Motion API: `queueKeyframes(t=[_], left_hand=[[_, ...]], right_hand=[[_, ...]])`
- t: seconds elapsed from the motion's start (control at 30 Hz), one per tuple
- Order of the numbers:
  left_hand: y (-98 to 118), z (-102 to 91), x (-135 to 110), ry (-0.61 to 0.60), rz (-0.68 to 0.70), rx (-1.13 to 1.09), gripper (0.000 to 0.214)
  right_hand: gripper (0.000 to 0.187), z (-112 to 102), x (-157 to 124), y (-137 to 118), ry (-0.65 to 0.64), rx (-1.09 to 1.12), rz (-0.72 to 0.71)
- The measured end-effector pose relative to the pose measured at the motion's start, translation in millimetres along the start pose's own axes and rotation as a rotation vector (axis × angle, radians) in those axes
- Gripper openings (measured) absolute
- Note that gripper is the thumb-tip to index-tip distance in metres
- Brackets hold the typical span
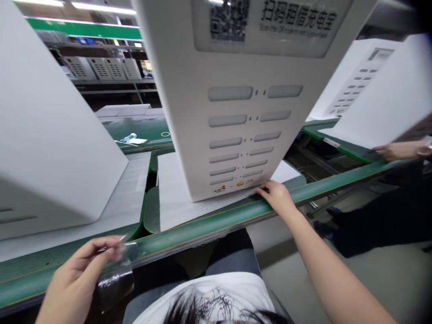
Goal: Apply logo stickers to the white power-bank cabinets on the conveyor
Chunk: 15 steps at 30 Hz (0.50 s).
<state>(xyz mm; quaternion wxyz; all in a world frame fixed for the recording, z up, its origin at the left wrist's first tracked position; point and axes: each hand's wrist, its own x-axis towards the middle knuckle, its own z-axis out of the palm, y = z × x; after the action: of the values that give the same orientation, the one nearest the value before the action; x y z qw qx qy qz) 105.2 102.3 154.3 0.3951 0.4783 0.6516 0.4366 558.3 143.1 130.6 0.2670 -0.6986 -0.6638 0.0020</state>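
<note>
A tall white power bank rental cabinet point(249, 72) stands in front of me, with two columns of slots, small logos low down and a QR code panel at the top. It rests on a white foam sheet point(168, 193) over a green conveyor pallet. My right hand point(276, 195) is closed at the cabinet's lower right corner, fingers against its bottom edge. Off to the left, over the conveyor rail, my left hand point(87, 265) pinches a piece of clear plastic film point(116, 279) that hangs down, slightly blurred.
Another white cabinet point(57, 126) fills the left side on its own pallet. The green conveyor rail point(216, 225) runs across before me. At right, a co-worker's hand point(401, 150) is beside more white cabinets point(388, 99). Small items point(133, 138) lie on the far belt.
</note>
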Motion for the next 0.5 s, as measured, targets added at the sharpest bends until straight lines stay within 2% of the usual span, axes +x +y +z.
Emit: queueKeyframes(t=[0.1,0.17,0.27,0.3,0.37,0.43,0.5], left_hand=[[-14,-36.6,-7,0.216,-0.146,-0.1,0.026],[-16,-61.2,-17,0.343,-0.205,-0.206,0.022],[-24,-101.9,-34,0.563,-0.238,-0.33,0.02],[-32,-116.6,-41,0.662,-0.233,-0.328,0.02],[-57,-145.8,-55,0.899,-0.235,-0.246,0.024],[-92,-169.9,-72,0.963,-0.303,-0.13,0.026],[-129,-184.6,-86,1.001,-0.388,-0.085,0.036]], right_hand=[[0.027,13,-15,-48,-0.041,0.121,-0.261],[0.031,28,-20,-97,-0.138,0.211,-0.487],[0.021,57,-15,-170,-0.294,0.208,-0.729],[0.016,68,-9,-189,-0.32,0.191,-0.758],[0.021,94,10,-216,-0.337,0.165,-0.741],[0.029,124,35,-232,-0.319,0.156,-0.687],[0.03,153,61,-241,-0.31,0.151,-0.645]])
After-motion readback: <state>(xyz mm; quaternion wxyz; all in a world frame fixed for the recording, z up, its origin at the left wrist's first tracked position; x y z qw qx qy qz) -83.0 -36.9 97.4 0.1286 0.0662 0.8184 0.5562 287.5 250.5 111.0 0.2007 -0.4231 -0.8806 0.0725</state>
